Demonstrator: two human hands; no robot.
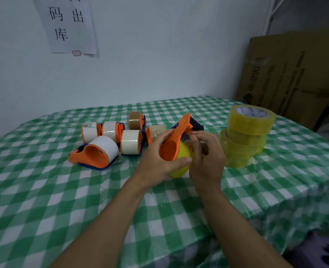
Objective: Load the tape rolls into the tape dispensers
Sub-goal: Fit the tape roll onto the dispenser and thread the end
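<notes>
Above the surface, the left hand grips an orange dispenser; the right hand curls round the yellow roll seated in it, apparently mid-load. About six loaded dispensers lie at ten o'clock of the hands. Stacked yellow rolls at three o'clock remain unloaded.

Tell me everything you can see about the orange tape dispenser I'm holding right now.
The orange dispenser looks like plastic, with blue edging and a black part at its far end. It is tilted, far end raised, over the checked tablecloth. A yellow tape roll sits against its round hub. The left hand grips it, thumb below the hub; the right hand holds the roll's right side.
</notes>
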